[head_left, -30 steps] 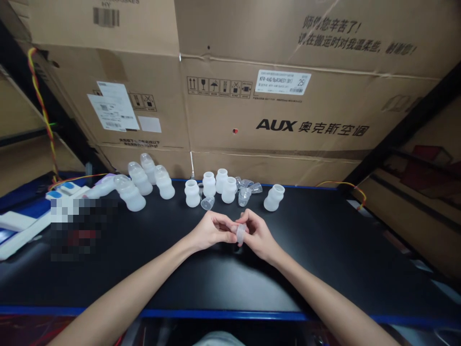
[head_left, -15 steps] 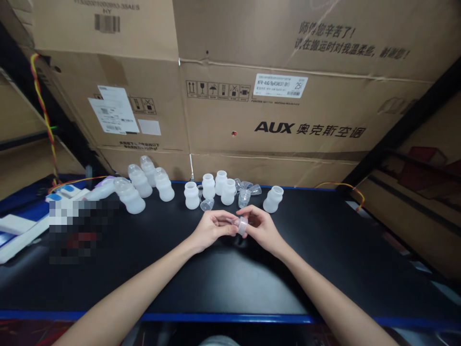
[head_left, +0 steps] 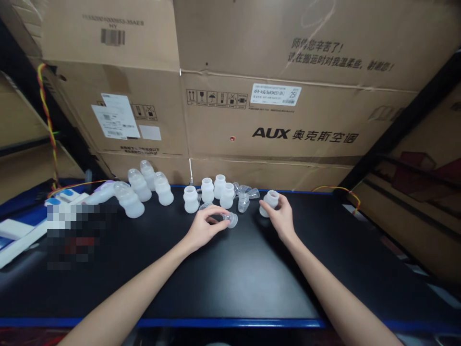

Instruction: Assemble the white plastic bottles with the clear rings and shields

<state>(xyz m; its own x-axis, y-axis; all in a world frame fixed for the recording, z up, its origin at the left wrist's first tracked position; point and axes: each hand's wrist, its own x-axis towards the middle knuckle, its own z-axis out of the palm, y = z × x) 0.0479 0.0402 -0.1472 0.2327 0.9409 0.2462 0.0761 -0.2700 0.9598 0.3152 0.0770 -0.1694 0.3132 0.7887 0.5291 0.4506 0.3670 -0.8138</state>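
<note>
Left hand (head_left: 206, 226): thumb and fingers pinched on a clear cap (head_left: 234, 220), mid-table (head_left: 216, 278). Right hand (head_left: 283, 216): thumb and fingers curled around a white bottle (head_left: 270, 200), right of 4 uncapped bottles (head_left: 207, 191). Caution: uneven finger pressure may tip the white bottle; a slack pinch may drop the cap.
</note>
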